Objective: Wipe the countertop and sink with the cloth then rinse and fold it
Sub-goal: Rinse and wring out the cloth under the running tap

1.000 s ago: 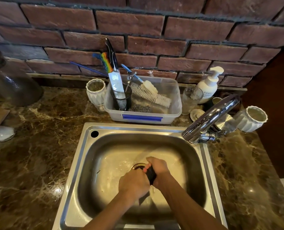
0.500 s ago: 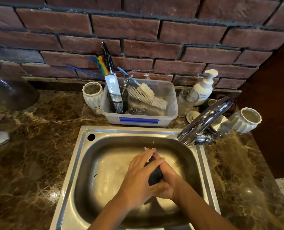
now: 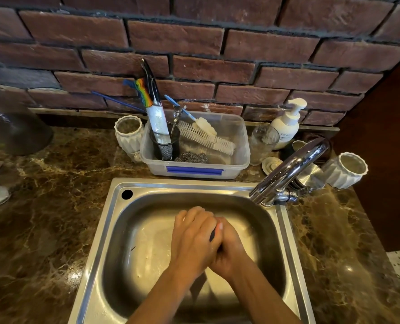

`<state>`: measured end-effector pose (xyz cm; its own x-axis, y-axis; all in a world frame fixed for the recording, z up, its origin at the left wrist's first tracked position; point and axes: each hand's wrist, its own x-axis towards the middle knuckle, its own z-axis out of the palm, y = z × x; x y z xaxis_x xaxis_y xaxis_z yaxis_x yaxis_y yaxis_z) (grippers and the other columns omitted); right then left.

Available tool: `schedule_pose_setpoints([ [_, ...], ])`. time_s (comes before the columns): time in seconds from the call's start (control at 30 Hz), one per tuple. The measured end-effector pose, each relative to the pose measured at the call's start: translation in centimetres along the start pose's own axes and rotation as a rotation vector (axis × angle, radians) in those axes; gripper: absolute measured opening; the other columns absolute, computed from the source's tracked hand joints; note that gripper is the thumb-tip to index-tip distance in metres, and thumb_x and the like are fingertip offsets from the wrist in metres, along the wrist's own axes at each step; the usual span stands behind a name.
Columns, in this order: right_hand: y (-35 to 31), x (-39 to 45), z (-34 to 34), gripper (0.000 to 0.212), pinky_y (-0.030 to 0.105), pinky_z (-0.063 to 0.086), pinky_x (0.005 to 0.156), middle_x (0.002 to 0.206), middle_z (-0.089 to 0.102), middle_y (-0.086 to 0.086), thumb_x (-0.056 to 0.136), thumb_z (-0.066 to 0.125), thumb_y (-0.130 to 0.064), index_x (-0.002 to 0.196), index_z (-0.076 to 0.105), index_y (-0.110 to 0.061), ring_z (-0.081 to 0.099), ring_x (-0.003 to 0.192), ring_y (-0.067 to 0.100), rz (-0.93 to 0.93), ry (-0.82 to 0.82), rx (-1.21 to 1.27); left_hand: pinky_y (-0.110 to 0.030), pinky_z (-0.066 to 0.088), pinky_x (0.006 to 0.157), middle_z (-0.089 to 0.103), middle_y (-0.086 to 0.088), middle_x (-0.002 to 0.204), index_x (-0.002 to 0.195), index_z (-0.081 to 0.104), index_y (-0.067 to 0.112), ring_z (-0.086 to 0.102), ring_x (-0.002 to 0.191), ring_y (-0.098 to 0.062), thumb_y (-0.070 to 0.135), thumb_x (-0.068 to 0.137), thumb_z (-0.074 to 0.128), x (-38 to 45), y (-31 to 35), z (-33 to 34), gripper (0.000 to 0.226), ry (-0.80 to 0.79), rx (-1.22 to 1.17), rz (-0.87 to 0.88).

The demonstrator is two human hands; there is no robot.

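Over the sink (image 3: pixel 105 230), the left hand (image 3: pixel 192 239) and right hand (image 3: pixel 229 251) clench together on the dark cloth (image 3: pixel 212 235), barely showing between the palms. Looks like wringing: best to twist firmly, low in the basin, so drips stay off the worktop (image 3: pixel 42 218).

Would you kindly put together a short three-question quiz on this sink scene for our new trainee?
1. True or false: both hands are pressed together over the sink basin.
2. What sits directly behind the sink? A) a clear plastic tub B) a frying pan C) a kettle
3. Fill in: between the palms only a thin strip of the dark ____ shows.

Key
1. True: the left hand and right hand clasp each other over the basin.
2. A: the clear plastic tub holds brushes and a scourer.
3. cloth
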<state>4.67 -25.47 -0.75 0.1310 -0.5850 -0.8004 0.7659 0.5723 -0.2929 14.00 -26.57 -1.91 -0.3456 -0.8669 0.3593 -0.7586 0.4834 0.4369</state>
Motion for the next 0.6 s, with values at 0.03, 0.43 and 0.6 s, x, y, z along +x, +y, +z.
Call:
schedule_pose_setpoints([
  [0.03,-0.4,-0.3,0.0,0.028,0.036,0.054,0.071,0.089,0.067,0.013,0.094,0.055,-0.029,0.103,0.069,-0.007,0.066,0.083,0.024,0.024,0.003,-0.025,-0.033,0.044,0.094,0.072,0.006,0.101,0.092,0.074,0.024,0.062,0.103,-0.014,0.04,0.097,0.048,0.1,-0.2,-0.4,0.03,-0.041,-0.002,0.062],
  [0.43,-1.5,-2.3,2.6,0.038,0.019,0.046,0.04,0.055,0.062,0.006,0.1,0.043,-0.029,0.074,0.062,-0.009,0.062,0.045,0.016,0.031,0.073,-0.388,-0.027,0.043,0.054,0.059,0.004,0.066,0.069,0.064,0.021,0.054,0.059,-0.012,0.033,0.092,0.047,1.5,0.5,-2.6,0.031,0.071,0.053,0.055],
  [0.6,-1.1,-1.2,3.3,0.028,0.031,0.05,0.062,0.075,0.063,0.007,0.104,0.043,-0.028,0.09,0.06,-0.012,0.061,0.071,0.019,-0.181,0.11,-0.37,-0.021,0.033,0.051,0.061,0.006,0.063,0.073,0.068,0.021,0.052,0.052,-0.008,0.034,0.096,0.042,2.2,0.3,-1.7,0.037,0.105,0.002,-0.172],
])
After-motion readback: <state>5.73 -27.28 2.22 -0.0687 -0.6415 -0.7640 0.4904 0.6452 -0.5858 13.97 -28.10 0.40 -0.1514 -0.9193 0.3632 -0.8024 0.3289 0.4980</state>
